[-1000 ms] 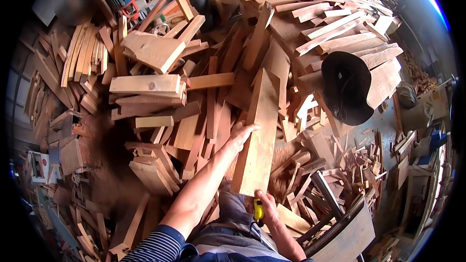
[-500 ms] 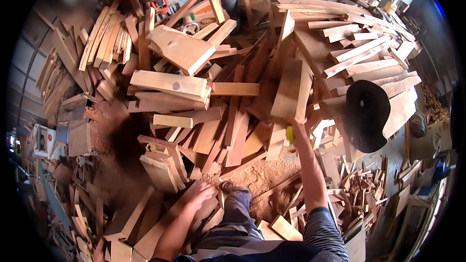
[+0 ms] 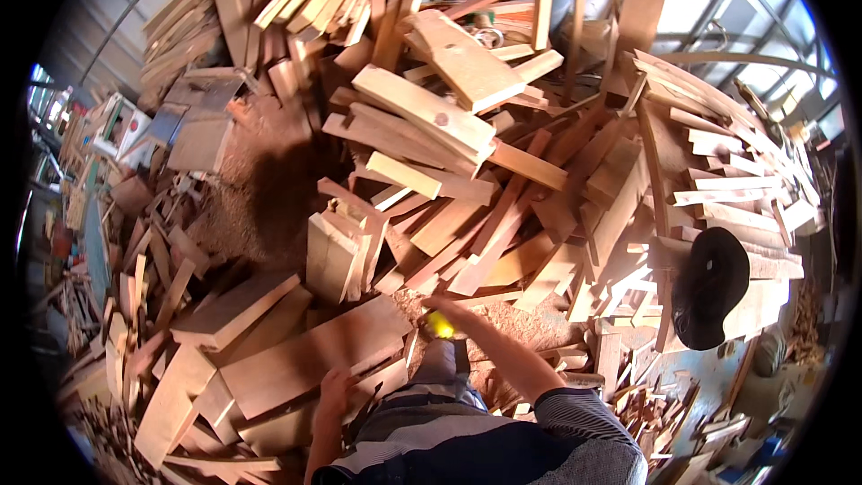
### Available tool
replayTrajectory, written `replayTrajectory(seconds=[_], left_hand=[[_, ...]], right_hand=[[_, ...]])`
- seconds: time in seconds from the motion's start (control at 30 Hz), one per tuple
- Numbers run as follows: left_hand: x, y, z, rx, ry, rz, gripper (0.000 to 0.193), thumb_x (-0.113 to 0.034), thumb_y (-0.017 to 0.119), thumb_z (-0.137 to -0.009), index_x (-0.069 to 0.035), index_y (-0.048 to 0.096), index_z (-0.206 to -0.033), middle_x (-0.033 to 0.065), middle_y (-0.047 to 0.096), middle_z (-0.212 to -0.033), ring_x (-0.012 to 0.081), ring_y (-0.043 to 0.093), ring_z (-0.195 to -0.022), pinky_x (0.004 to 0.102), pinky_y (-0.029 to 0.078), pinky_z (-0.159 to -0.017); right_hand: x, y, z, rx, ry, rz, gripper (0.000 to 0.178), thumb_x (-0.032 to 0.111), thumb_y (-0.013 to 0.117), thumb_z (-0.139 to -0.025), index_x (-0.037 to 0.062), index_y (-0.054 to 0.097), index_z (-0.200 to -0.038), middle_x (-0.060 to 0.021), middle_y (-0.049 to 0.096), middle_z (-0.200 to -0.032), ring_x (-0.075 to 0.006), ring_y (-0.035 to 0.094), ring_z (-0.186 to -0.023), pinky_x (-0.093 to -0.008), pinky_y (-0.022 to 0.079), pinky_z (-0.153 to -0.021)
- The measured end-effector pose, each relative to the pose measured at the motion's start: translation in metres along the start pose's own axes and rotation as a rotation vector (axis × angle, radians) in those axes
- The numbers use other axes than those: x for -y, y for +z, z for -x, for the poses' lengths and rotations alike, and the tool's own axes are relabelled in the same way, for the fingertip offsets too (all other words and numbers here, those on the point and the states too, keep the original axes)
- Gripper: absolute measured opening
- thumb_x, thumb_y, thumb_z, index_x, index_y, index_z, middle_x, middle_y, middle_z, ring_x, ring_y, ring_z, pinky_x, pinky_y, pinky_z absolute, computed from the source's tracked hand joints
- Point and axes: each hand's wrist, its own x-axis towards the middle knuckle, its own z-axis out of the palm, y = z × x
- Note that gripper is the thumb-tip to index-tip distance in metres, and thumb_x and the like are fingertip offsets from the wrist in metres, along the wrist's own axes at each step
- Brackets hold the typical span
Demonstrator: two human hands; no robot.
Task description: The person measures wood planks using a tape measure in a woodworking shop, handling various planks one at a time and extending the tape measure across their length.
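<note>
Low in the middle of the view, my right hand (image 3: 442, 307) is closed round a small bright yellow object (image 3: 441, 325), whose kind is too blurred to make out. It is just past the right end of a wide wooden board (image 3: 314, 350) that lies tilted on other timber. Beside that board's near edge is my left hand (image 3: 336, 388); its fingers are partly hidden, and whether it grips the edge cannot be told. Several short thick blocks (image 3: 337, 256) stand beyond the board.
A heap of loose planks (image 3: 431, 112) fills the middle. Stacked boards (image 3: 727, 189) lie at the right, with a black curved object (image 3: 711, 287) above them. Sawdust (image 3: 516, 319) covers ground near my foot. Offcuts (image 3: 660, 413) are piled at lower right.
My right hand has come from the upright plank on the right, with the yellow object, to the wide board's end. My left hand has moved slightly down. The view has turned left.
</note>
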Motion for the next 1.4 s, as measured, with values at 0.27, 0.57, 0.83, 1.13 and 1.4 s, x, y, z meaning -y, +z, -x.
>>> replayTrajectory(seconds=[0.27, 0.57, 0.83, 1.13, 1.4], left_hand=[[-0.060, 0.039, 0.060, -0.033, -0.158, 0.468, 0.016, -0.016, 0.062, -0.098, -0.003, 0.065, -0.107, 0.0073, 0.068, -0.097, 0.0155, 0.065, -0.080, 0.0292, 0.052, -0.064], [-0.021, -0.041, 0.124, 0.002, 0.013, 0.453, 0.026, -0.017, 0.064, -0.093, -0.001, 0.067, -0.113, 0.0029, 0.065, -0.086, 0.0108, 0.060, -0.074, 0.0262, 0.051, -0.066], [0.039, -0.129, 0.134, -0.578, 0.273, 0.559, 0.022, -0.022, 0.073, -0.089, -0.001, 0.067, -0.086, 0.0010, 0.061, -0.073, 0.0092, 0.057, -0.067, 0.0271, 0.047, -0.060], [0.142, -0.181, 0.191, -1.173, 0.304, 1.207, 0.012, -0.018, 0.074, -0.092, -0.009, 0.065, -0.090, -0.0035, 0.061, -0.073, 0.0049, 0.056, -0.059, 0.0202, 0.047, -0.053], [0.195, -0.200, 0.176, -1.351, 0.032, 0.800, 0.038, -0.039, 0.072, -0.091, -0.003, 0.063, -0.095, 0.0026, 0.065, -0.081, 0.0113, 0.063, -0.071, 0.0278, 0.055, -0.066]], right_hand=[[-0.111, 0.169, -0.055, 0.973, -0.519, 1.235, 0.050, 0.035, 0.057, -0.097, 0.0022, 0.056, -0.135, -0.0187, 0.052, -0.137, -0.0279, 0.060, -0.106, -0.0374, 0.047, -0.095], [-0.172, 0.265, -0.021, 1.035, 0.112, 1.090, 0.056, 0.041, 0.057, -0.099, 0.0018, 0.054, -0.139, -0.0092, 0.063, -0.124, -0.0167, 0.060, -0.107, -0.0321, 0.046, -0.097], [-0.158, 0.283, -0.013, 0.592, 0.299, 1.245, 0.029, 0.021, 0.059, -0.098, 0.0016, 0.066, -0.119, -0.0047, 0.069, -0.094, -0.0120, 0.064, -0.085, -0.0254, 0.050, -0.074], [-0.057, 0.219, 0.007, 0.319, 0.488, 1.249, 0.013, 0.007, 0.066, -0.089, -0.0031, 0.070, -0.095, -0.0080, 0.070, -0.078, -0.0170, 0.067, -0.065, -0.0301, 0.054, -0.061], [-0.100, 0.241, -0.025, 0.263, 0.317, 1.378, 0.015, 0.014, 0.069, -0.081, 0.0003, 0.072, -0.085, -0.0030, 0.065, -0.071, -0.0127, 0.060, -0.063, -0.0253, 0.045, -0.062]])
